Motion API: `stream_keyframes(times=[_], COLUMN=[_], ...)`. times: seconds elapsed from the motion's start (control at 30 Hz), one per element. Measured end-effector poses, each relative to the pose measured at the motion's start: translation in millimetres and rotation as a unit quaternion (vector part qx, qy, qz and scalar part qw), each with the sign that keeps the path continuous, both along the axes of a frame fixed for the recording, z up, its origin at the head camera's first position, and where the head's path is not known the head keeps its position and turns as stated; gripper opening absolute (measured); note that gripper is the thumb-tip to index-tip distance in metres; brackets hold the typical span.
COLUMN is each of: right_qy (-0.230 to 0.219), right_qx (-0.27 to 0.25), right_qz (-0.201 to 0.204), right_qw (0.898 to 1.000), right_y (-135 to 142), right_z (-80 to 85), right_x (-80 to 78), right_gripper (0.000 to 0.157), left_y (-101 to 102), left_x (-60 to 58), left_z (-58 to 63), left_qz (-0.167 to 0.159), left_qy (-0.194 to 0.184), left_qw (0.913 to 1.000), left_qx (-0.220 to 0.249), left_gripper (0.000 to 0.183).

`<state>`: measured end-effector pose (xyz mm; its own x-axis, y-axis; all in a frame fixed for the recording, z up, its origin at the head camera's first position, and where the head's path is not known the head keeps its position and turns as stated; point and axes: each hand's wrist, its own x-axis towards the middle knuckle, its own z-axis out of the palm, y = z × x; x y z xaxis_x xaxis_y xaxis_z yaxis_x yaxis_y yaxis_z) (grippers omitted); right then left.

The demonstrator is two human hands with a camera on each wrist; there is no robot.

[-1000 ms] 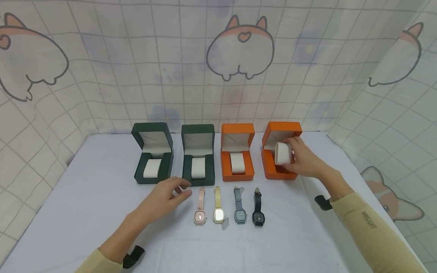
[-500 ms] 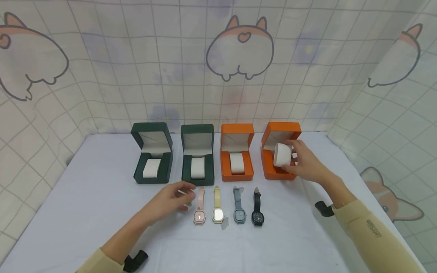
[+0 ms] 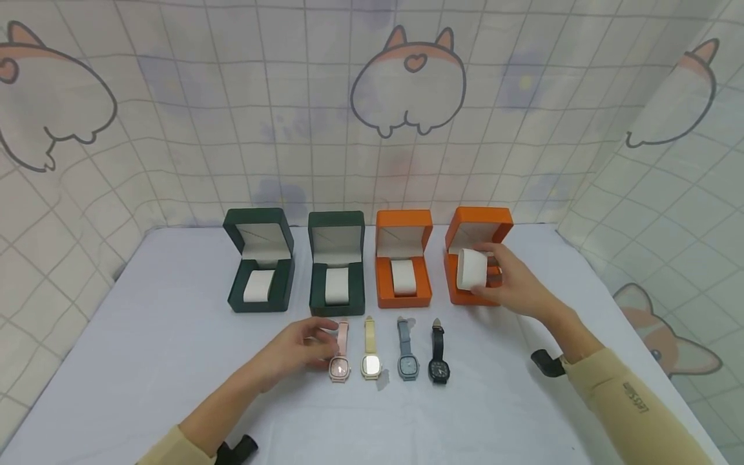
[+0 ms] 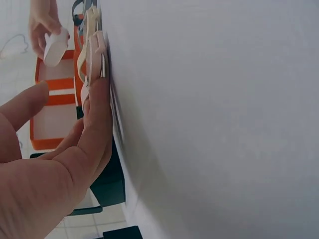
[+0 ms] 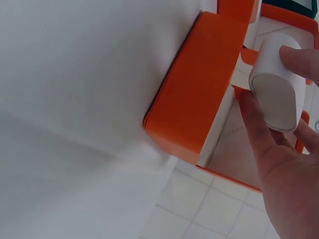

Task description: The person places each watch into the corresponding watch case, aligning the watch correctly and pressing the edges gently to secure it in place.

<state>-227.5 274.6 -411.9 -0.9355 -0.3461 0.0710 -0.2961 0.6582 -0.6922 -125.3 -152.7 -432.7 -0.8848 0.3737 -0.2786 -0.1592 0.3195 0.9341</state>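
My right hand (image 3: 517, 281) grips a white watch cushion (image 3: 472, 269) between thumb and fingers, over the front of the open right-hand orange watch box (image 3: 482, 216). In the right wrist view the cushion (image 5: 274, 94) shows its rounded end, clear of the box's base (image 5: 192, 84). My left hand (image 3: 293, 352) is low at the pink watch (image 3: 340, 369), its fingertips right at the strap. The left wrist view shows the thumb (image 4: 30, 104) apart from the fingers, with the pink strap (image 4: 94, 57) just beyond the fingertips.
Yellow (image 3: 371, 366), blue (image 3: 408, 367) and black (image 3: 438, 371) watches lie in a row beside the pink one. Behind stand two green boxes (image 3: 235, 294) (image 3: 337, 219) and another orange box (image 3: 404, 219), all open with white cushions inside. A patterned cloth wall (image 3: 325, 161) rises behind.
My right hand has brought the cushion forward and slightly left, out of the box's base. My left hand has moved right, up to the pink watch.
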Motion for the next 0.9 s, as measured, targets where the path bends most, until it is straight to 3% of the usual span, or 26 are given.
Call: stream_keyframes(times=[0.27,0.5,0.9], right_qy=[-0.004,0.004,0.059], right_qx=[-0.015,-0.03,-0.011], right_qz=[0.005,0.016,0.03], right_qw=[1.0,0.999,0.998], right_y=[-10.1,-19.6,-27.9], right_z=[-3.6,-6.2,-15.8], right_x=[5.9,10.0,11.2], right_gripper=[0.078,0.079,0.079], left_y=[1.6,4.9,12.0], left_x=[1.1,2.1,2.6], left_z=[-4.6,-2.5,-5.7], left_qz=[-0.005,-0.008,-0.017], left_qy=[0.0,0.03,0.087], left_qw=[1.0,0.9985,0.9907], left_qx=[-0.004,-0.045,-0.103], left_gripper=[0.06,0.068,0.071])
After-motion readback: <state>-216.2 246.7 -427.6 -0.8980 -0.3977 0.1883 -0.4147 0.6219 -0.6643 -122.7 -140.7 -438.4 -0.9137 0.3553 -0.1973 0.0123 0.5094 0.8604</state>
